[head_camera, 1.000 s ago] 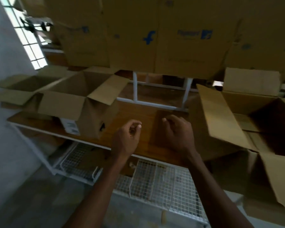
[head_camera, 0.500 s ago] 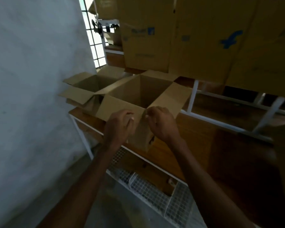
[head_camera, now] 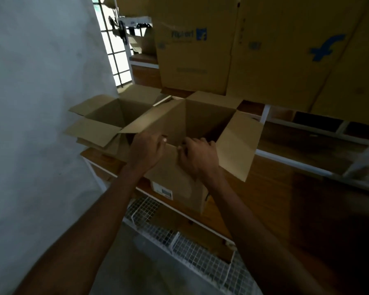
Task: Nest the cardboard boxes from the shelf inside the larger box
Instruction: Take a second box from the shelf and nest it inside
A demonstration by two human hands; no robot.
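Observation:
An open cardboard box [head_camera: 179, 184] with a white label stands at the left end of the wooden shelf [head_camera: 271, 188], its flaps spread outward. My left hand [head_camera: 146, 153] and my right hand [head_camera: 197, 157] both grip the near flap at the box's front rim, fingers curled over the edge. A second open cardboard box [head_camera: 113, 116] sits just behind and to the left, against the wall, touching the first. The larger box seen earlier at the right is out of view.
Big printed cardboard boxes [head_camera: 254, 45] fill the upper shelf right above. A grey wall [head_camera: 34, 124] closes the left side, with a barred window [head_camera: 115, 50] behind. White wire baskets [head_camera: 200, 250] hang under the shelf. White frame bars [head_camera: 296, 162] cross the shelf's back right.
The view swung left from the large box toward the shelf's left end. Both hands reached forward from mid-air and closed on the near flap of the labelled box.

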